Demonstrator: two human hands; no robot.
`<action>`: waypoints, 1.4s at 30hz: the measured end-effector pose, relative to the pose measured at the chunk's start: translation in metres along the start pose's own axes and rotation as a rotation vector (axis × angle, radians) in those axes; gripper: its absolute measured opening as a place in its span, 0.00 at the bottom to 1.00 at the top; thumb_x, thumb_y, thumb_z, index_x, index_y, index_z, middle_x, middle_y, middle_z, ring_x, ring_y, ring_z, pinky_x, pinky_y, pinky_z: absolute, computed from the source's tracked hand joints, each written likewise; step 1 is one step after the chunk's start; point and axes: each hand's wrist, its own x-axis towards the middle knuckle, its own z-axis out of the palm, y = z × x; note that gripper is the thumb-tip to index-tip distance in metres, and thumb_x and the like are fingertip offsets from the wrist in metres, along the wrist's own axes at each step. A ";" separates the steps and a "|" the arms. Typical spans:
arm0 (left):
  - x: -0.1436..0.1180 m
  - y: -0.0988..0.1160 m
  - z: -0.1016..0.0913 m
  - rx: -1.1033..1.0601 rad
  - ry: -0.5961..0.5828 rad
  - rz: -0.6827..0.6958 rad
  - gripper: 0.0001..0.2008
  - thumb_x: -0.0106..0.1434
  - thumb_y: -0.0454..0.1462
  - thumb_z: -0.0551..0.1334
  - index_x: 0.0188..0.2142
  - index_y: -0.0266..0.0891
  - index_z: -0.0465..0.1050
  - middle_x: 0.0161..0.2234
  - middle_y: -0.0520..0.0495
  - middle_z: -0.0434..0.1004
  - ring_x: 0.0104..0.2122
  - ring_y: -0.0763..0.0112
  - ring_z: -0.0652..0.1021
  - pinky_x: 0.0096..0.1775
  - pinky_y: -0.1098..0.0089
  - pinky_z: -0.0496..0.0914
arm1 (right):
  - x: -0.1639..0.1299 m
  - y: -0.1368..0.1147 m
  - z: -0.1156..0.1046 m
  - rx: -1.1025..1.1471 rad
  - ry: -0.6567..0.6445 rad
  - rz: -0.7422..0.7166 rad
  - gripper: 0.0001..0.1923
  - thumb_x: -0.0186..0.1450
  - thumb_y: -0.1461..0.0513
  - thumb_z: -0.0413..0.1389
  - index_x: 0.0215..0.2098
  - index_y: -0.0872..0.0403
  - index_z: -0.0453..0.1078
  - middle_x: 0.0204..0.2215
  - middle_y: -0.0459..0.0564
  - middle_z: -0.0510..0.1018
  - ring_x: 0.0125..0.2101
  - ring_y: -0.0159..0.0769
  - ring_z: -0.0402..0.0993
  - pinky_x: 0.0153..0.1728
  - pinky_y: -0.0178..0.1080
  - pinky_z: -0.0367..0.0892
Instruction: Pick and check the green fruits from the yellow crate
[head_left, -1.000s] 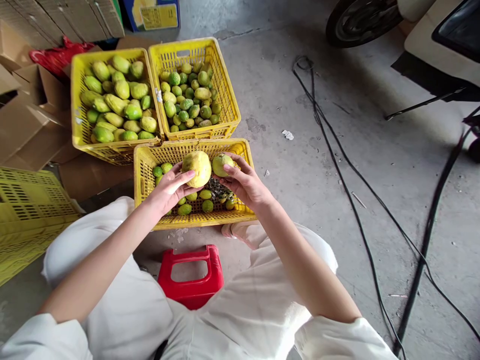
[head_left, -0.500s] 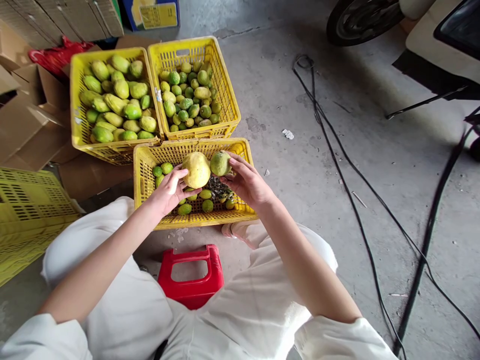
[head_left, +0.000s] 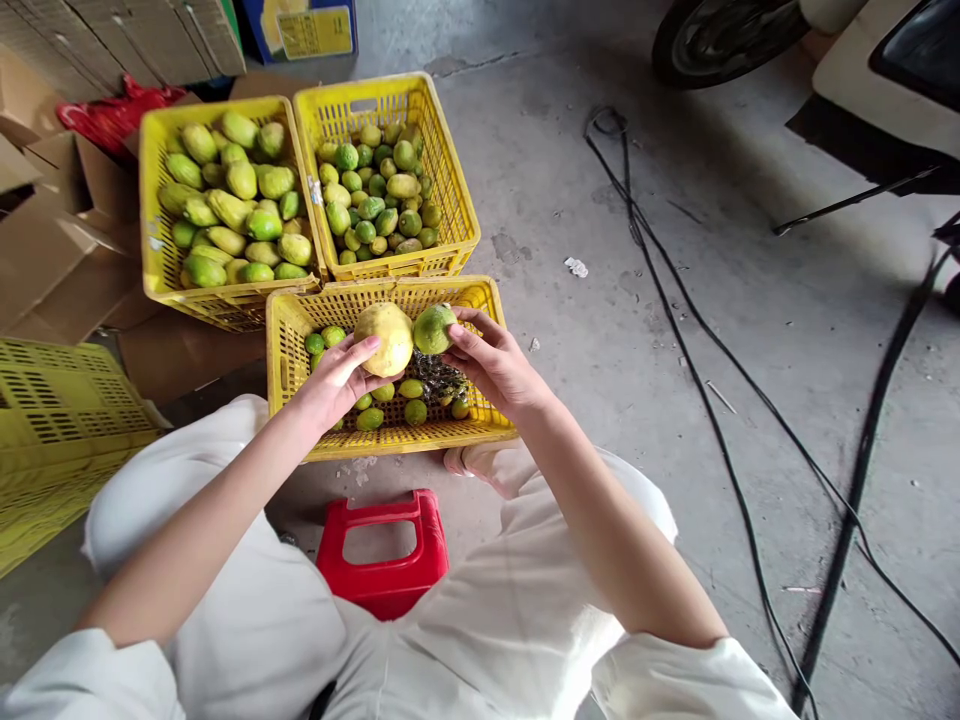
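My left hand (head_left: 332,383) grips a large yellow fruit (head_left: 385,338) above the nearest yellow crate (head_left: 390,440). My right hand (head_left: 495,368) holds a smaller green fruit (head_left: 433,329) right beside it, the two fruits nearly touching. Several small green fruits (head_left: 411,400) lie in the bottom of this crate under my hands.
Two more yellow crates stand behind: a left crate (head_left: 161,262) with large fruit and a right crate (head_left: 450,190) with small fruit. A red stool (head_left: 384,555) sits between my knees. Cardboard boxes (head_left: 52,250) and an empty yellow crate (head_left: 52,420) lie left. Black cables (head_left: 675,300) cross the concrete floor on the right.
Both hands have turned their fruits slightly. The green fruit in my right hand has rotated and moved closer to the yellow one.
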 end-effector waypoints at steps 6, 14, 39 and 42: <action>0.002 -0.004 -0.001 0.001 0.040 -0.004 0.20 0.64 0.40 0.79 0.52 0.37 0.82 0.55 0.34 0.91 0.62 0.47 0.88 0.60 0.54 0.87 | 0.000 0.000 0.003 -0.008 -0.030 0.021 0.36 0.50 0.39 0.85 0.48 0.47 0.86 0.46 0.49 0.91 0.54 0.45 0.87 0.58 0.44 0.82; 0.008 -0.013 -0.011 -0.053 0.122 -0.014 0.22 0.68 0.50 0.75 0.55 0.45 0.77 0.59 0.37 0.89 0.70 0.46 0.82 0.59 0.60 0.86 | 0.002 0.006 0.006 0.026 -0.008 0.026 0.40 0.47 0.40 0.86 0.51 0.45 0.83 0.50 0.49 0.90 0.57 0.48 0.88 0.55 0.45 0.84; 0.004 -0.004 0.003 -0.083 0.153 -0.017 0.19 0.66 0.42 0.75 0.54 0.41 0.79 0.57 0.38 0.89 0.62 0.51 0.87 0.56 0.61 0.88 | -0.002 0.003 0.013 0.026 -0.037 0.052 0.32 0.55 0.43 0.81 0.52 0.41 0.81 0.47 0.46 0.89 0.50 0.50 0.91 0.56 0.50 0.85; 0.004 -0.004 0.002 -0.100 0.132 -0.046 0.21 0.68 0.43 0.74 0.57 0.40 0.79 0.59 0.36 0.88 0.62 0.51 0.87 0.57 0.60 0.88 | -0.002 0.004 0.013 0.025 -0.029 0.032 0.36 0.51 0.43 0.84 0.53 0.41 0.82 0.48 0.45 0.88 0.49 0.48 0.90 0.56 0.50 0.85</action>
